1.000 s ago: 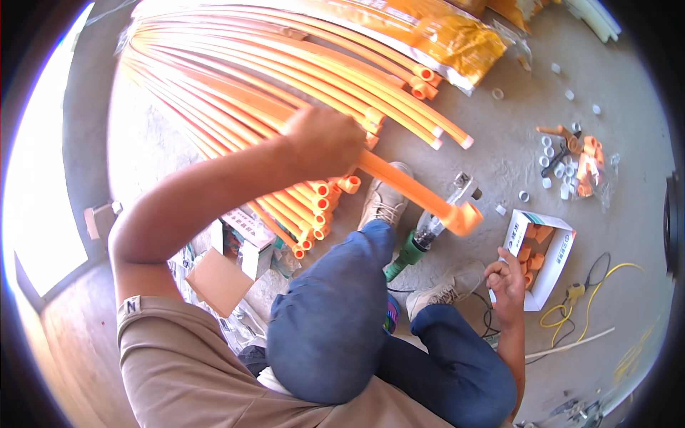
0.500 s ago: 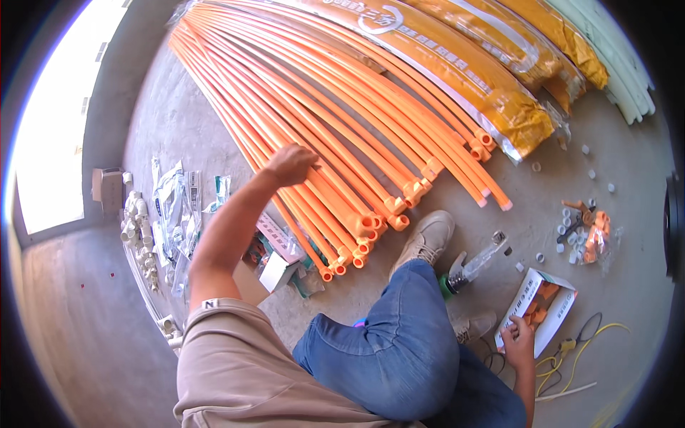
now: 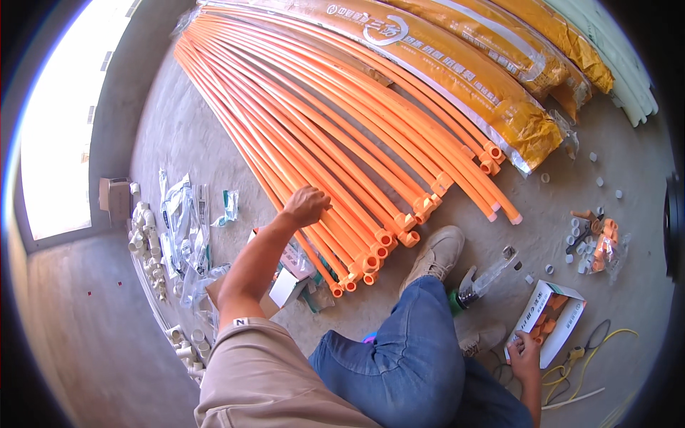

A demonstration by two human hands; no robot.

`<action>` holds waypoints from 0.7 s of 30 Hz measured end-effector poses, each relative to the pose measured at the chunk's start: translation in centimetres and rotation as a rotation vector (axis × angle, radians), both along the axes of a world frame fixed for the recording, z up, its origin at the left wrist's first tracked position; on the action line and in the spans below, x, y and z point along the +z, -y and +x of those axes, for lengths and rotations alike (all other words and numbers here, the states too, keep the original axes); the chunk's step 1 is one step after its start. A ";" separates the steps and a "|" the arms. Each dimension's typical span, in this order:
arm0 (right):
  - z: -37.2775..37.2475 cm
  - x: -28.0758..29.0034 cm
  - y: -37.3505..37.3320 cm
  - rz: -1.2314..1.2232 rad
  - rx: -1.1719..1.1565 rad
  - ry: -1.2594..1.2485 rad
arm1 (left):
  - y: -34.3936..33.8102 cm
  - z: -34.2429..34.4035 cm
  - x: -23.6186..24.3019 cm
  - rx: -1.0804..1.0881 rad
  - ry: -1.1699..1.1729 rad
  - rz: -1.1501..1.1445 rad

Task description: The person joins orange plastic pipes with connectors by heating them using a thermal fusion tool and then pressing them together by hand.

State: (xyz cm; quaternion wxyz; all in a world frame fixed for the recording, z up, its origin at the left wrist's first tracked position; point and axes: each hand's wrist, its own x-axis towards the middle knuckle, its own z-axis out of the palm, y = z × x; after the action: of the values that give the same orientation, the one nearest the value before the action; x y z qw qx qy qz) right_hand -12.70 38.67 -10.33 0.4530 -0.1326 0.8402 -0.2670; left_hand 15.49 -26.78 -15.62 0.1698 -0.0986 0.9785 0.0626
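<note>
A fan of long orange plastic pipes [image 3: 321, 128] lies on the floor, several with orange elbow fittings [image 3: 426, 207] on their near ends. My left hand [image 3: 308, 205] is closed over one of the pipes, its fingers curled round it and partly hidden. At the lower right, my right hand [image 3: 525, 349] grips the near edge of an open white carton [image 3: 564, 330], its fingers bent at the rim. Loose orange fittings [image 3: 546, 324] lie inside the carton.
Wrapped yellow pipe bundles [image 3: 492, 93] lie at the far right. White fittings [image 3: 145, 228] and plastic bags [image 3: 184, 221] are at left. A tool with a clear plastic bottle [image 3: 492, 274] sits by my shoe [image 3: 437, 255]. A yellow cable [image 3: 581, 371] curls beside the carton.
The whole view has shifted, so things appear slightly farther right and lower. My left hand stays on the pipes and my right hand stays at the carton's near edge.
</note>
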 end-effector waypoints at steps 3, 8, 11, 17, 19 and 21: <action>0.2 -0.4 -0.5 0.031 0.087 -0.050 | -0.8 -0.9 -0.4 -0.001 0.024 -0.055; 0.1 0.3 -0.2 -0.037 0.110 -0.092 | 2.9 -4.2 6.0 0.076 -0.054 -0.142; 0.1 0.5 0.5 -0.007 0.060 -0.043 | 2.9 -0.3 3.2 0.005 0.065 -0.105; -0.4 -0.7 -0.5 0.025 0.153 -0.005 | 1.8 4.2 -2.5 0.032 0.177 -0.072; -0.1 -1.0 -1.1 0.001 0.039 0.031 | 1.0 2.5 -1.3 -0.066 0.225 -0.080; -0.2 -1.0 0.0 -0.014 0.069 0.009 | 0.7 2.6 -1.6 -0.056 0.164 -0.043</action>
State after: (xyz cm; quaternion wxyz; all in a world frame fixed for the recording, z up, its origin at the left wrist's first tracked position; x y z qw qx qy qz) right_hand -12.91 38.69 -11.30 0.4647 -0.1634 0.8312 -0.2577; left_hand 18.10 -27.50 -17.21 0.2489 -0.0795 0.9649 0.0282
